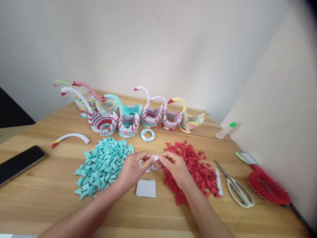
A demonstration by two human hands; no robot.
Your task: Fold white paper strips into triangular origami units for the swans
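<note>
Between my two hands a small folded piece of white paper [155, 158] is held up, pinched at both ends. My left hand [135, 166] grips its left end with thumb and fingers, and my right hand [175, 166] grips the right end. Several small white folded pieces [153, 167] lie on the table just below and behind the fingers, partly hidden. A stack of white paper rectangles [146, 188] lies nearer to me. To the left spreads a pile of turquoise folded paper triangles [102, 163]; red folded triangles [190, 165] are heaped under and beyond my right hand.
Several folded-paper swans [102, 122] stand along the back, with a white-and-turquoise paper ring [148, 135] before them. At left are a white paper neck [71, 136] and a phone [21, 164]. Scissors [235, 186], a red paper fan-like object [268, 186] and a green-tipped stick [226, 130] lie right.
</note>
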